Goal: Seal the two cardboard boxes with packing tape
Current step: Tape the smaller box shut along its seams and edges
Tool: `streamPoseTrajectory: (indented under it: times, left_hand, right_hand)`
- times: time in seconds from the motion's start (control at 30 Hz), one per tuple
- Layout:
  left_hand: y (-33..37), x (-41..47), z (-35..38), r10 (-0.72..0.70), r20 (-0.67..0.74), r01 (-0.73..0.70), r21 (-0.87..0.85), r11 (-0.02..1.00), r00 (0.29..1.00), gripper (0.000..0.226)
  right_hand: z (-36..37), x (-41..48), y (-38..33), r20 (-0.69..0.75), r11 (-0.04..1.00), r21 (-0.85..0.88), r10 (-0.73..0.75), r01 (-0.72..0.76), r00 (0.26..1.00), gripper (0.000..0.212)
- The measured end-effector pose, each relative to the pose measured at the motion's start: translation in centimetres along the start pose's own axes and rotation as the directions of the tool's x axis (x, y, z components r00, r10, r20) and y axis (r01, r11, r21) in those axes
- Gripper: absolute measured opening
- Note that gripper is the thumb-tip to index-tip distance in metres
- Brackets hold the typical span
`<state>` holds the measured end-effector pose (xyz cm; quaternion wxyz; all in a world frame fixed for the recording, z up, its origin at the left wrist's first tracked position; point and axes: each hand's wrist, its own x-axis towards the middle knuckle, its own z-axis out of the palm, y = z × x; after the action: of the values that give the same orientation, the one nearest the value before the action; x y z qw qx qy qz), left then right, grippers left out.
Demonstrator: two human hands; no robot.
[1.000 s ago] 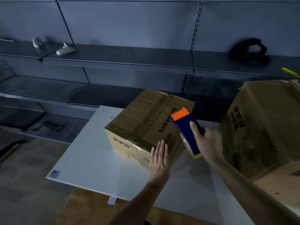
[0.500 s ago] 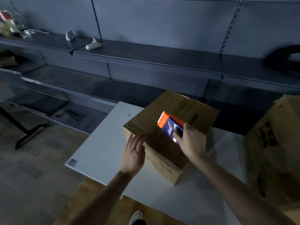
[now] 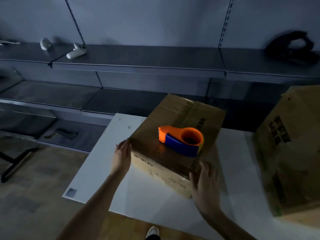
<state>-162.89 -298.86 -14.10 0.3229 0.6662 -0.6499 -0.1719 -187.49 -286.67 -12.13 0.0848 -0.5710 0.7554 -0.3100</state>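
The left hand lies flat, fingers straight, at the left edge of the smaller cardboard box. The right hand, fingers spread and loose, cups its near right corner. Beyond the fingertips, the tape dispenser rests on the box top. Half a second ago the right hand gripped it; now it holds nothing. The larger cardboard box, right of the right fingers, is cut off and blurred.

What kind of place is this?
Likely a stockroom or cleared-out shop: long metal wall shelving, a small cardboard box on a white table with a larger box beside it, and a tape dispenser resting on the small one.
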Motion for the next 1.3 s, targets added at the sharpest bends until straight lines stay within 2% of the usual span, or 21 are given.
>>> streamPoseTrajectory:
  times: [0.07,0.27,0.37,0.47,0.6,0.73,0.83,0.9,0.97,1.07,1.1,1.17,1.23,1.3]
  left_hand:
    - [0.5,-0.2,0.2,-0.038,-0.070,0.036,-0.023,0.999,0.997,0.032]
    - [2.5,-2.8,1.8,-0.117,-0.210,0.102,-0.078,0.992,0.971,0.026]
    - [3.7,-5.6,3.2,-0.049,-0.181,0.030,-0.108,0.994,0.982,0.030]
    - [4.4,-7.6,3.8,0.075,-0.120,-0.082,-0.052,0.995,0.990,0.034]
    - [3.0,-7.6,3.6,0.283,-0.064,-0.281,0.026,0.959,0.957,0.042]
    - [2.6,-7.3,3.1,0.293,-0.092,-0.299,-0.066,0.952,0.952,0.044]
    - [3.4,-7.6,3.0,0.200,-0.125,-0.216,-0.130,0.968,0.972,0.038]
    - [4.6,-8.4,3.0,-0.018,-0.182,-0.028,-0.246,0.969,0.983,0.033]
    - [5.7,-9.3,3.6,-0.204,-0.246,0.124,-0.304,0.944,0.947,0.028]
    - [7.7,-10.3,5.0,-0.335,-0.306,0.235,-0.320,0.918,0.891,0.027]
    - [8.5,-10.6,5.5,-0.358,-0.318,0.257,-0.320,0.912,0.878,0.031]
    - [10.2,-11.4,6.5,-0.410,-0.240,0.308,-0.368,0.877,0.880,0.047]
    - [11.2,-12.0,7.6,-0.392,-0.109,0.319,-0.404,0.857,0.914,0.073]
    - [10.8,-11.9,8.8,-0.320,-0.061,0.275,-0.374,0.886,0.946,0.098]
  right_hand:
    - [0.6,-1.2,0.5,0.118,0.996,0.062,0.061,-0.069,0.991,0.045]
    - [-0.4,-0.2,3.3,0.111,0.985,0.160,0.049,-0.066,0.993,0.042]
    - [-2.1,1.0,6.4,0.013,0.967,0.223,0.127,-0.127,0.992,0.039]
    - [-3.4,2.3,8.9,-0.066,0.974,0.136,0.194,-0.183,0.979,0.033]
    - [-4.3,2.6,10.3,-0.076,0.995,0.066,0.080,-0.075,0.994,0.030]
    - [-5.5,1.9,11.6,-0.008,0.995,0.039,-0.087,0.088,0.996,0.034]
    - [-6.7,2.7,12.2,0.071,0.986,0.024,-0.169,0.167,0.983,0.034]
    - [-6.5,2.9,12.4,0.068,0.988,0.015,-0.157,0.156,0.985,0.033]
    - [-5.7,2.5,12.2,0.024,0.992,-0.018,-0.123,0.124,0.992,0.035]
    - [-4.3,1.7,10.8,0.025,0.994,-0.107,-0.022,0.024,0.999,0.047]
    - [-3.9,1.4,10.2,0.037,0.989,-0.149,0.030,-0.024,0.999,0.053]
    - [-3.2,0.5,8.7,0.049,0.981,-0.170,0.098,-0.088,0.994,0.064]
    - [-2.6,-0.3,7.3,0.044,0.985,-0.088,0.156,-0.152,0.987,0.072]
    - [-2.2,-0.4,6.0,0.076,0.955,0.064,0.286,-0.291,0.955,0.078]
